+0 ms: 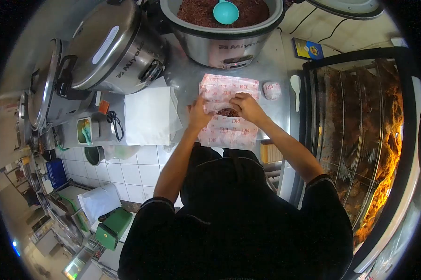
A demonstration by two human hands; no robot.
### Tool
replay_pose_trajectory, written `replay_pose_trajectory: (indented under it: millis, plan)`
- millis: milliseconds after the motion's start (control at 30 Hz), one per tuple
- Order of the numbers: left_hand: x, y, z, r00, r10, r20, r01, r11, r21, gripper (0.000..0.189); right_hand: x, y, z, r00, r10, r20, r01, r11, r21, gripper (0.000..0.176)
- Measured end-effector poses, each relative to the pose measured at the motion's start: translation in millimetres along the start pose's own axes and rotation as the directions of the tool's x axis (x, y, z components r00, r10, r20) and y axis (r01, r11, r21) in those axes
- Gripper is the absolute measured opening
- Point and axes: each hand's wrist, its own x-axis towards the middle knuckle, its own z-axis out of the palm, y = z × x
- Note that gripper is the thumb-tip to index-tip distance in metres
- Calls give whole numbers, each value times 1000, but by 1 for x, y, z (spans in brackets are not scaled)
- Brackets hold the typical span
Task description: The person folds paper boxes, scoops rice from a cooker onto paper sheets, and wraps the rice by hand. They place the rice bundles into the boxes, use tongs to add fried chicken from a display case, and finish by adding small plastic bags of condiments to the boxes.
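Note:
A printed rice wrapper [229, 136] lies on the steel counter in front of me, with a mound of dark reddish-brown rice [228, 112] showing in its middle. My left hand [199, 113] is closed on the wrapper's left side, thumb and fingers at a fold beside the rice. On the other side, my right hand [246, 107] has its fingers curled onto the folded paper at the rice's upper right. The paper's far part lies flat beyond both hands. Close by on the right sits a small finished wrapped bundle [271, 90] with the same print.
A large cooker [229, 49] of rice holding a turquoise scoop [226, 12] stands at the back. Left are a lidded cooker [126, 60], a stack of white paper [147, 116] and a small container [87, 130]. A white spoon [296, 91] and a lit food display cabinet [360, 140] are right.

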Motion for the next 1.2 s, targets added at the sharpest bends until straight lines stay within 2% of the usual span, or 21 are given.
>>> replay_pose_trajectory:
  millis: [67, 167, 267, 367, 400, 433, 500, 533, 600, 700, 767, 867, 967, 1067, 1167, 1200]
  plan:
    - [17, -18, -4, 957, -10, 290, -20, 994, 103, 49, 1, 3, 1, 999, 40, 1, -40, 999, 3, 14]
    - [18, -59, 9, 996, 71, 53, -58, 976, -209, 32, -1, 5, -7, 992, 58, 116, -45, 992, -117, 15]
    - [-8, -28, -1, 976, -45, -215, -12, 966, -258, 33, -4, 0, -5, 997, 31, 71, -24, 994, -106, 14]
    - [-62, 8, 10, 837, 119, -534, -170, 984, -48, 31, -1, -9, -7, 1000, 1, -17, -3, 995, -104, 13]
    - [-83, 4, 17, 906, 278, -318, -296, 955, -9, 34, 0, -8, -7, 1000, -7, -17, 5, 996, -90, 14]
    - [-97, 7, 19, 904, 419, -79, -421, 907, -3, 39, 2, -7, -6, 1000, -14, -16, 13, 997, -76, 15]
    - [-113, 28, 29, 831, 478, 285, -531, 833, 153, 57, -2, -9, -2, 1000, -25, 11, 25, 997, -70, 18]
    - [-115, 30, 33, 832, 450, 324, -520, 835, 177, 62, -5, -10, -2, 999, -30, 35, 33, 996, -83, 20]
    - [-117, 34, 39, 831, 397, 390, -504, 834, 224, 75, -10, -12, -4, 996, -55, 75, 66, 988, -141, 22]
    - [-109, 32, 48, 842, 353, 409, -468, 854, 228, 79, -25, -19, 1, 988, -110, 111, 131, 969, -211, 21]
    - [-108, 31, 56, 852, 370, 370, -478, 838, 263, 76, -36, -23, 8, 984, -139, 112, 158, 970, -187, 21]
    - [-109, 32, 60, 861, 331, 386, -455, 840, 295, 69, -46, -36, 12, 974, -57, 220, 105, 971, -213, 20]
    - [-107, 34, 60, 859, 286, 426, -435, 845, 312, 64, -60, -37, 33, 986, -104, 130, 139, 945, -297, 20]
    - [-104, 31, 61, 854, 298, 426, -445, 843, 302, 59, -58, -53, 31, 987, -76, 140, 111, 959, -261, 18]
    - [-105, 32, 55, 858, 343, 382, -454, 855, 250, 56, -63, -47, 50, 986, -164, -6, 154, 936, -317, 20]
    - [-105, 31, 53, 860, 360, 362, -456, 860, 228, 56, -62, -48, 50, 997, -83, 9, 83, 965, -250, 23]
